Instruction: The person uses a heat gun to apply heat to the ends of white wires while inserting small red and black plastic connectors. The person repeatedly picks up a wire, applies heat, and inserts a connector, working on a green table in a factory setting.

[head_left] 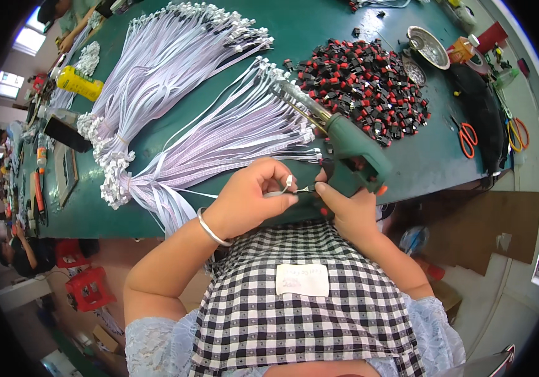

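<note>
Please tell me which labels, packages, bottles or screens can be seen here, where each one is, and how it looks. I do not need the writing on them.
White label: rectangular, on the checked apron, below the hands.
Yellow bottle: lying on the green table's far left, pale cap.
Dark flat device: black rectangle at the left table edge; whether it is a screen cannot be told.
Tape roll: orange-red, far right, beside the metal bowl.

bench: my green worktable [319, 25]
centre: white ribbon-cable bundles [175, 69]
upper right: red-black switches [363, 81], orange scissors [468, 138]
</note>
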Tool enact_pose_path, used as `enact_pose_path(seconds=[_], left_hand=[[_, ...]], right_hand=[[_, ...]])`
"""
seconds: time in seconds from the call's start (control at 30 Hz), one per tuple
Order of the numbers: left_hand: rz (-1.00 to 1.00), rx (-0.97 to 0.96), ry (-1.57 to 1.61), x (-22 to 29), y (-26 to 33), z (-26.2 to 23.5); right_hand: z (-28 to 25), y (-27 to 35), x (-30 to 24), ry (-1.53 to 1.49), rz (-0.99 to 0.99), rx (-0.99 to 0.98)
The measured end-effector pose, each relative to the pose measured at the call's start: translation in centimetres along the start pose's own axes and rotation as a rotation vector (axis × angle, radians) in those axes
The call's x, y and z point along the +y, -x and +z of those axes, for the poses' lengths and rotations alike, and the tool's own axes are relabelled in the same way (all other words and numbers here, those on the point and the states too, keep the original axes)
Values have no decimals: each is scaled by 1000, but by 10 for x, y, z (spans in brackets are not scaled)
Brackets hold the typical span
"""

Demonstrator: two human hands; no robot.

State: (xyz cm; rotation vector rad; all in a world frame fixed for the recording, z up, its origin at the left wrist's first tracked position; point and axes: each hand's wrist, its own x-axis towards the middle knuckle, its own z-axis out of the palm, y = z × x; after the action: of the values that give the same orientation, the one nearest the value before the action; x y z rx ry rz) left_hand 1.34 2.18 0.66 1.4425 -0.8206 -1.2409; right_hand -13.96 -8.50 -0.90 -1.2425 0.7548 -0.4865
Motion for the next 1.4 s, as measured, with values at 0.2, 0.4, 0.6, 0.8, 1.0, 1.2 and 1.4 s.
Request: enact_pose_path(seconds=[0.2, 0.4, 0.6, 0.8, 1.0, 1.2, 1.4], left_hand=[[-7, 37, 50, -5, 5, 5], [-51, 90, -155, 2, 7, 11], [151, 177, -254, 0, 8, 19], [271, 280, -479, 3, 8, 30], [244, 254, -303, -2, 12, 27], [168, 111, -265, -6, 19, 24], [173, 65, -432, -11, 23, 27]], right_hand=[[1, 6, -2, 27, 38, 17], [1, 11, 1, 18, 7, -3], [-2, 13, 4, 94, -111, -62], [-4, 11, 25, 63, -254, -43], [-13, 17, -5, -58, -63, 107], [-95, -5, -46, -41, -411, 158], [-97, -59, -34, 785, -894, 255]])
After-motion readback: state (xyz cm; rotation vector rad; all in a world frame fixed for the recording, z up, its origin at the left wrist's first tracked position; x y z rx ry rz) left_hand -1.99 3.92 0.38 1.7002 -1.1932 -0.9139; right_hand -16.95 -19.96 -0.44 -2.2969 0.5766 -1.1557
